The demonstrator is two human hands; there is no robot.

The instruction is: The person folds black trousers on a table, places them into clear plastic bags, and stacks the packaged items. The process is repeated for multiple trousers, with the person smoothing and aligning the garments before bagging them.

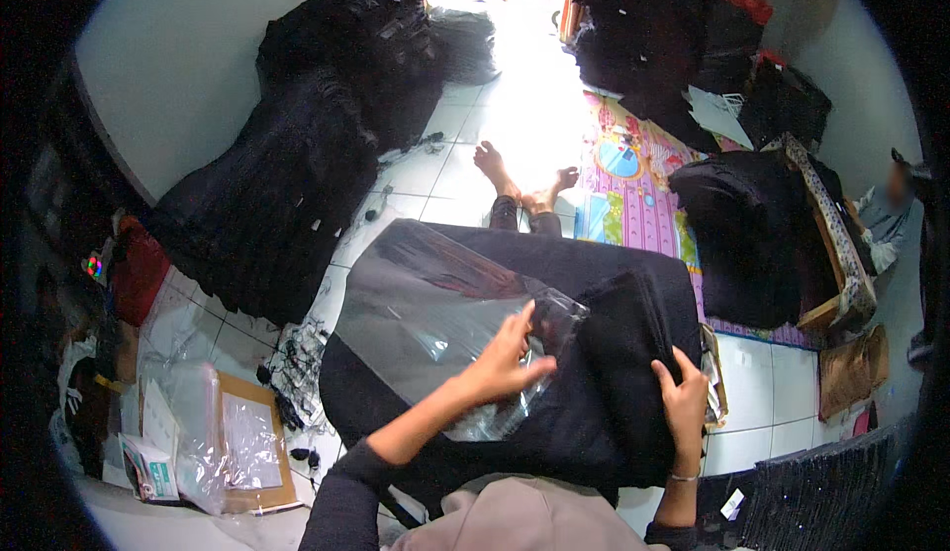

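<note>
A clear plastic bag [416, 299] lies flat on the black cloth-covered surface [361, 393] in front of me. My left hand [500, 358] is over the bag's right-hand end, fingers and thumb spread apart. Whether the fingertips reach inside the bag's mouth I cannot tell. To the right of the bag is a folded black cloth [614, 353], dark against the dark cover. My right hand [683, 398] grips its right edge, thumb on top, with the other fingers partly hidden.
Heaps of black fabric [287, 175] line the left wall, with another pile [742, 234] at right beside a wooden frame [836, 254]. A cardboard piece with plastic packets [252, 442] lies lower left. Bare feet [510, 180] rest beyond the surface near a colourful mat [633, 185]. Another person [881, 225] is at far right.
</note>
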